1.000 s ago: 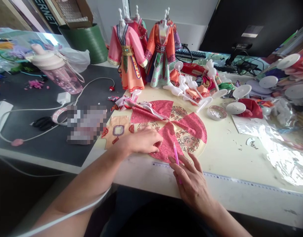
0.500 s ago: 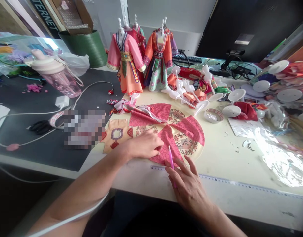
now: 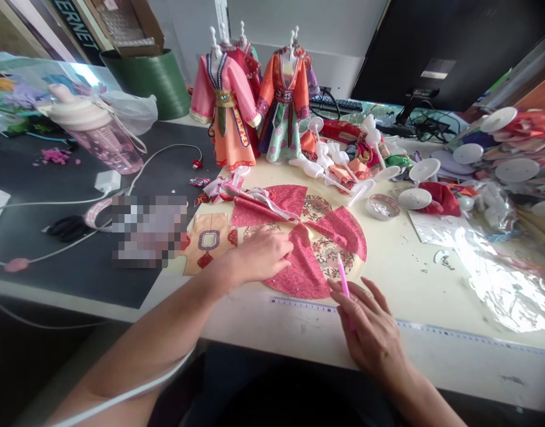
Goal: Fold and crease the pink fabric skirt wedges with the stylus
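Note:
My left hand (image 3: 263, 255) lies flat on the fabric, its fingertips at the edge of a pink brocade wedge (image 3: 301, 267). That wedge is one of several pink pieces laid out over a round floral-printed cream skirt panel (image 3: 330, 255). My right hand (image 3: 370, 332) grips a pink marking pen (image 3: 343, 276) just past the wedge's lower edge, with the tip pointing away from me. A printed bodice piece (image 3: 205, 249) lies left of my left hand. A measuring tape (image 3: 299, 304) runs along the table below the fabric.
Dressed doll mannequins (image 3: 223, 112) stand behind the fabric. White doll stands (image 3: 414, 198), red cloth and crumpled foil (image 3: 499, 279) lie to the right. A dark mat (image 3: 76, 279) with cables, scissors and a pink water bottle (image 3: 94, 133) lies left.
My right hand has moved right with the pen, off the pink wedge. The wedge now lies spread wider. The view has shifted slightly.

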Available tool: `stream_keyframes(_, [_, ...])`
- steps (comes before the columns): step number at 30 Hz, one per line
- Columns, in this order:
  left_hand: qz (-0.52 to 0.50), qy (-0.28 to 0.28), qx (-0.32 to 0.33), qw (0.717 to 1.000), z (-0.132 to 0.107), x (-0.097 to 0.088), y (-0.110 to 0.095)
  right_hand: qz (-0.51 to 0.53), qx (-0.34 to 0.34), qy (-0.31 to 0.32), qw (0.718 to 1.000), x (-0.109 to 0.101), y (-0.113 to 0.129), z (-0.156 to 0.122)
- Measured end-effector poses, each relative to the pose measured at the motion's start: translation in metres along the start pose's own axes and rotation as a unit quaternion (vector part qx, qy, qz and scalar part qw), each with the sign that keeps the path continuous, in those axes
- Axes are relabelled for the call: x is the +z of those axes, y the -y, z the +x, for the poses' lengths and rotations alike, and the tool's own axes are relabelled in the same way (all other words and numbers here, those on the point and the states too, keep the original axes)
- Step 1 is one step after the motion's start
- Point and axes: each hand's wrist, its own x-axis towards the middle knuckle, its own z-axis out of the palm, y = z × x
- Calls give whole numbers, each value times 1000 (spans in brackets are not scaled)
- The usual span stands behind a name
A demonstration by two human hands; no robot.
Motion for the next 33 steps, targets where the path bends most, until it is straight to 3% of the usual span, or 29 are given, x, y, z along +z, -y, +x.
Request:
stream_keyframes(6, [79, -20, -110, 991, -2, 2, 14, -90, 16, 27, 995, -2, -28, -1])
stream_keyframes(14, [61, 1, -124, 990, -9, -6, 31, -58, 1, 32, 998, 0, 7, -11])
stream_keyframes(17, [64, -7, -118, 991, -9, -8, 35, -33, -4, 23, 999, -6, 10, -10])
stream_keyframes(21, [78, -36, -132, 988, -6, -5, 32, -65, -13, -4, 998, -16, -11, 7])
stream_keyframes(24, [83, -38, -146, 985, -2, -1, 27, -99, -21, 25, 995, -15, -35, 31])
stream_keyframes(29, [104, -39, -143, 983, -1, 1, 26, -126, -59, 99, 985, 8, -67, 71])
stream_keyframes(33, [109, -41, -145, 983, -3, 0, 31, -163, -74, 93, 979, 25, -76, 78])
